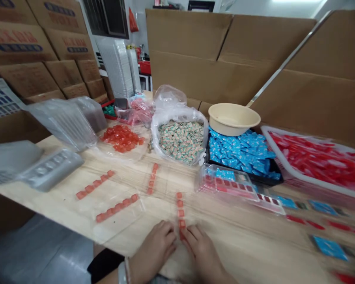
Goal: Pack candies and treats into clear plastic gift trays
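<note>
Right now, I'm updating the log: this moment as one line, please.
left hand: beside red row | right hand: at its near end | bag: beside blue packets

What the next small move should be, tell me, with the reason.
Probably settle the near end of the closest orange-red row with the right hand: its fingers are right at that end, and the left hand is close beside.

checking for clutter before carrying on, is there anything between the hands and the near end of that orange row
Nothing visible. The right hand has its fingertips at the near end of the orange row; the left hand is close beside it. The clear trays lie off to the right.
</note>
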The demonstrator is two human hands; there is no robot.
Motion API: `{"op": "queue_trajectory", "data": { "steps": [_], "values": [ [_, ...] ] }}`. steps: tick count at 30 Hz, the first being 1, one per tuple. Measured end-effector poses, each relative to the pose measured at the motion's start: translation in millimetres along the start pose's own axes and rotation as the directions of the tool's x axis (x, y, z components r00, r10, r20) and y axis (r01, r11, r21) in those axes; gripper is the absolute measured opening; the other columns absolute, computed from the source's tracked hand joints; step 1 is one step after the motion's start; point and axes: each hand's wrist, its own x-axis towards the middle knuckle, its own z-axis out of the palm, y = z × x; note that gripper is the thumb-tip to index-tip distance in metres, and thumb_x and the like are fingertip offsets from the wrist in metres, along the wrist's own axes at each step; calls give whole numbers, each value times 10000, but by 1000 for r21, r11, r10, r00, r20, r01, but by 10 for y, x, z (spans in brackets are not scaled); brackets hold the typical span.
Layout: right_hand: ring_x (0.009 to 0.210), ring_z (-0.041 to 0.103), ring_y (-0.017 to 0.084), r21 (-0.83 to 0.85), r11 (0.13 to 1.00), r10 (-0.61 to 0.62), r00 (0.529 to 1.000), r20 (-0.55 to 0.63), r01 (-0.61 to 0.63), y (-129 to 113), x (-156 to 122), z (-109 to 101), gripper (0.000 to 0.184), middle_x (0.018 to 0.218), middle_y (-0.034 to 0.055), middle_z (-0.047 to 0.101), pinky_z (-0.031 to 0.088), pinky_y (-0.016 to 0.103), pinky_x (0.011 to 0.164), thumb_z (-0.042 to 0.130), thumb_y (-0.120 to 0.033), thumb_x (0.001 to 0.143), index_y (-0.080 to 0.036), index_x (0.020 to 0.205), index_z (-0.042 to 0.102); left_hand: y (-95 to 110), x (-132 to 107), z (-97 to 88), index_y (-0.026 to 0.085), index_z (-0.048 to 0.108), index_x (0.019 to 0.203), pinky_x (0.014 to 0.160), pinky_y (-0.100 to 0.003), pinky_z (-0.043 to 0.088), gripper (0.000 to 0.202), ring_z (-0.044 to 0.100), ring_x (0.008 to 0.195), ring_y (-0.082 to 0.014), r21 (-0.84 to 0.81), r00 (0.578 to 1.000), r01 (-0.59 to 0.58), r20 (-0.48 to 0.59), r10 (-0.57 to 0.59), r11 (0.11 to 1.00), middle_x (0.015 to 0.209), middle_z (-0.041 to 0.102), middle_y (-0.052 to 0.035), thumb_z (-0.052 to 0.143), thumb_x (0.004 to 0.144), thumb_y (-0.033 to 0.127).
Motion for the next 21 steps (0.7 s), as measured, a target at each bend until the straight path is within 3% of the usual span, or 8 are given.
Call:
{"op": "queue_trajectory", "data": {
  "steps": [3, 7, 11, 15, 18, 21],
  "values": [
    [754, 528, 190, 84, 995, 53, 999, -8, -52, -10, -13, -39, 262, 813, 62, 577, 458, 310, 672, 435, -44, 747, -193, 914, 570, 29, -6, 28, 174, 551, 759, 753, -273, 390, 126, 446, 830, -147, 84, 1000, -27, -6, 28, 996, 865, 529, -26, 445, 779, 110],
    [834, 526, 182, 206, 978, 45, 999, -7, -42, 35, -153, -163, 306, 906, 66, 568, 454, 313, 737, 451, -79, 725, -179, 1007, 511, 81, -94, -20, 189, 552, 823, 770, -249, 403, 179, 464, 863, -139, 22, 999, -32, -18, 33, 999, 925, 517, -34, 408, 783, 91],
    [940, 488, 246, 48, 993, -104, 991, -87, 108, 114, -305, -192, 368, 1023, 104, 556, 394, 415, 826, 568, -215, 677, -171, 1039, 515, 156, -198, -71, 209, 540, 895, 802, -240, 410, 233, 483, 903, -137, -37, 999, -19, -41, 18, 999, 992, 493, -44, 381, 782, 81],
    [955, 481, 253, -141, 984, -134, 975, -176, 110, 163, -311, -180, 457, 1098, 119, 537, 384, 419, 799, 518, -191, 722, -195, 1173, 445, 247, -174, -83, 218, 540, 837, 771, -229, 436, 222, 514, 872, -132, -31, 995, -97, -27, 96, 995, 975, 522, -43, 358, 786, 102],
    [858, 505, 216, -210, 971, -158, 962, -224, 111, 165, -273, -181, 389, 973, 92, 593, 399, 368, 738, 484, -158, 761, -202, 1148, 465, 255, -64, 1, 236, 545, 923, 773, -273, 454, 237, 533, 896, -181, 102, 985, -158, -53, 164, 982, 1001, 558, -62, 479, 709, 157],
    [758, 506, 204, -265, 958, -171, 957, -233, 106, 137, -254, -237, 290, 840, 66, 613, 412, 347, 677, 505, -227, 775, -196, 1063, 501, 188, 109, 162, 225, 507, 1085, 854, -389, 425, 480, 482, 1043, -289, 301, 973, -147, -126, 192, 942, 1132, 544, -104, 561, 609, 187]
  ]
}}
